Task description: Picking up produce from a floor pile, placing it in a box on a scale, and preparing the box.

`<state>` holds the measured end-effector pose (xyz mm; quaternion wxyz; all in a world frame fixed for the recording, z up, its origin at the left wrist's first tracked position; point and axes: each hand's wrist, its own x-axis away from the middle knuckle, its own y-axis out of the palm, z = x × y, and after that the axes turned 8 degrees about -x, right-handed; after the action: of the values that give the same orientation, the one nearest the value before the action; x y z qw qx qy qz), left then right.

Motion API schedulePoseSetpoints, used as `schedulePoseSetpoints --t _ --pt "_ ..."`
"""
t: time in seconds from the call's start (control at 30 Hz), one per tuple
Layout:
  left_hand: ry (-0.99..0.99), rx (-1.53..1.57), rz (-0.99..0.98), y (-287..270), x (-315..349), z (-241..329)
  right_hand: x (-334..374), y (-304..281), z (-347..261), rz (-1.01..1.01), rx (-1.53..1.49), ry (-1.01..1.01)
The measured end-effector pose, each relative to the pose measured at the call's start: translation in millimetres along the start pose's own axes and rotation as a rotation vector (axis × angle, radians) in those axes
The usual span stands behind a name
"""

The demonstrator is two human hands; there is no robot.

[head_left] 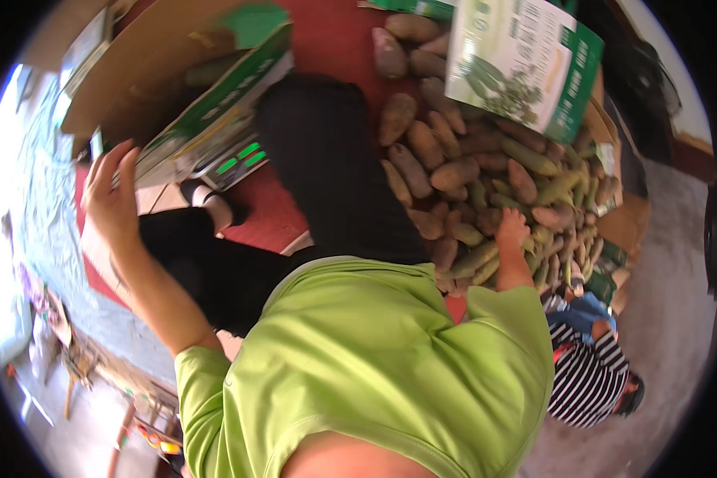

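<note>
Cardboard box (127, 76) beside open left hand (111, 193); right of box, probably picking vegetables (523, 183) with right hand (512, 229), grip unclear; needs firm hold.

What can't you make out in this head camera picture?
Right hand: in the head view, its back hides whether it grips anything from the pile of vegetables.
Cardboard box: in the head view, its near wall hides most of the inside.
Scale screen: in the head view, its glowing figures are too small and blurred to read.
Printed flap: in the head view, it hides whatever lies directly beneath it.
</note>
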<state>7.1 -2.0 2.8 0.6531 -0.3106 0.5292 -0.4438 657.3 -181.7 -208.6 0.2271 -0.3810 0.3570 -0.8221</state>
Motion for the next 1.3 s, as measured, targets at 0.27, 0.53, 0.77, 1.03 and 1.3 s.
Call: schedulePoseSetpoints --t 0.27,0.53,0.77,1.03,1.3 --pt "-0.083 0.032 -0.042 -3 1 9 13 -56 -41 0.167 -0.253 -0.171" --pt "-0.067 0.001 -0.053 -7 1 8 0 -156 -116 0.465 -1.205 -0.591" --pt "-0.051 -0.004 -0.078 -8 1 4 81 -338 -195 0.559 -1.692 -0.993" --pt "-0.021 0.006 -0.037 -7 1 4 165 -423 -293 0.177 -2.113 -1.485" --pt "-0.063 0.018 0.056 -9 0 -6 93 -370 -315 0.118 -1.742 -1.344"
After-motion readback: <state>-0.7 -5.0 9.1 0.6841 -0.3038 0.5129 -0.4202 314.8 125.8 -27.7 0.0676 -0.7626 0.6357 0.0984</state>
